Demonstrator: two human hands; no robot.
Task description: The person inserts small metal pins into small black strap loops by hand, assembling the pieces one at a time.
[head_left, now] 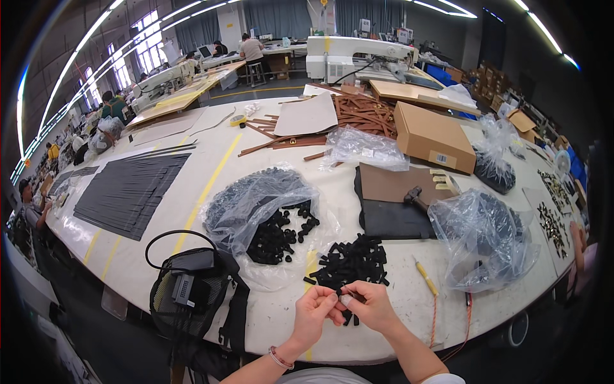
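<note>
Hands meet just below black pile [350, 261] near tabletop [396, 307] edge: left hand [313, 315] and right hand [371, 307] pinch small piece [345, 298], likely pale. We fear slip off edge.

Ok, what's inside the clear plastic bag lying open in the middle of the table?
The clear plastic bag holds small black pieces, some spilling out in front. Creased film hides how many lie deeper.
</note>
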